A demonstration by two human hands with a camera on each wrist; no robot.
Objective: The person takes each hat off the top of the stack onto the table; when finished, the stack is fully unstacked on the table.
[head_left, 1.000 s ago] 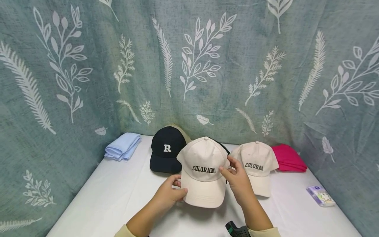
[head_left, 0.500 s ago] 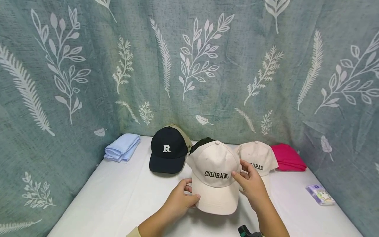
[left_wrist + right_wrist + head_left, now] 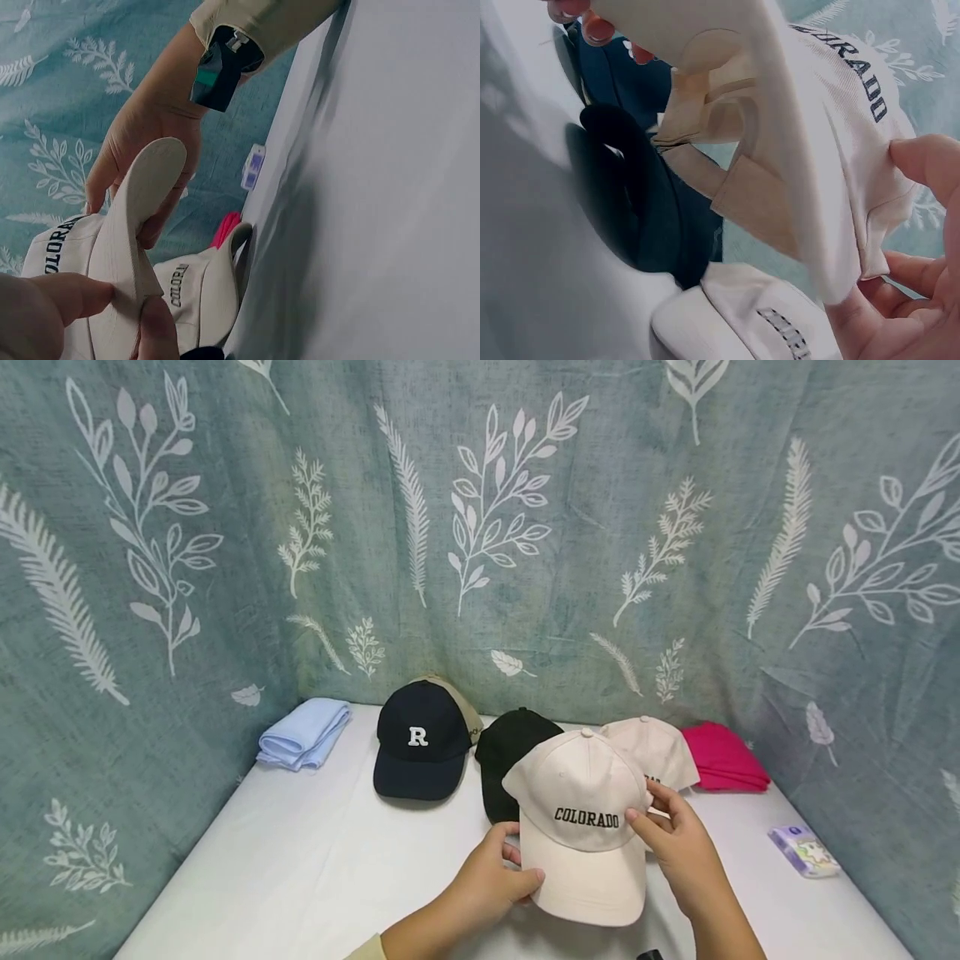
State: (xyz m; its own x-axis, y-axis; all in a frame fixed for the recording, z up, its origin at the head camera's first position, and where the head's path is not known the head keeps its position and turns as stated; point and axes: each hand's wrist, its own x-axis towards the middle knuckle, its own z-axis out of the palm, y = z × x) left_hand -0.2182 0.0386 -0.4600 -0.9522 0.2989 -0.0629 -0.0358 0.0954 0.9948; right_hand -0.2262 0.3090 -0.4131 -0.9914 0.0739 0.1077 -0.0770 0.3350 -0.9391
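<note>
A cream baseball cap (image 3: 581, 835) lettered COLORADO is held up off the table between both hands. My left hand (image 3: 487, 877) pinches the brim's left edge between thumb and fingers, which the left wrist view shows up close. On the other side, my right hand (image 3: 678, 839) grips the crown's lower edge, thumb on the front and fingers behind. The right wrist view shows the cap's underside and back strap (image 3: 697, 169). Behind it on the table are a black cap (image 3: 498, 760) and a second cream COLORADO cap (image 3: 652, 747), both partly hidden by the held one.
A navy cap with an R (image 3: 418, 768) stands at the back left, a tan cap (image 3: 467, 702) behind it. Folded blue cloth (image 3: 303, 735) lies far left, folded pink cloth (image 3: 723, 760) back right. A small purple-and-white packet (image 3: 802, 850) lies near the right edge.
Both hands have carried the cream cap to the right and a little nearer. The black cap behind has come into view, while more of the second cream cap is now covered.
</note>
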